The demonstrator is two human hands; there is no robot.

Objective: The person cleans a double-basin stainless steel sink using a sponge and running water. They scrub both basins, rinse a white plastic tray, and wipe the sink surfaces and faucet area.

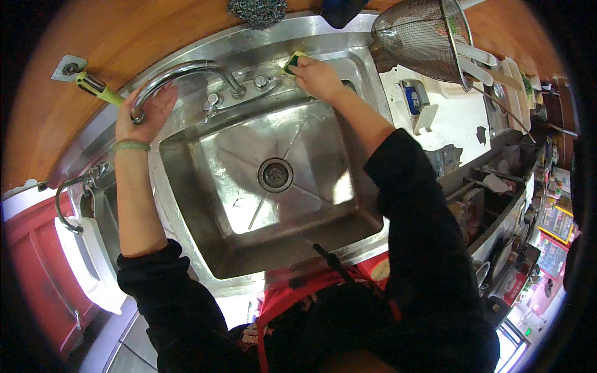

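My right hand (319,77) grips a yellow sponge with a dark green scouring side (293,61), held against the steel ledge behind the sink, right of the taps. Beneath the curved chrome faucet spout (179,70), my left hand (148,112) is turned palm up with its fingers extended. The spout's outlet overlaps the palm; I cannot tell whether they touch. A bracelet (132,145) circles the left wrist. Two tap handles, one left (214,99) and one right (260,83), flank the spout base. Below lies the stainless steel sink basin (298,140) with a round drain strainer (275,175).
A lime-green handle (100,88) leans beside a wall hook (70,68), partly behind my left hand. Steel wool (257,10) lies behind the sink. At right are a wire-mesh strainer (415,39) and a white board (459,123). Another faucet (63,196) stands left.
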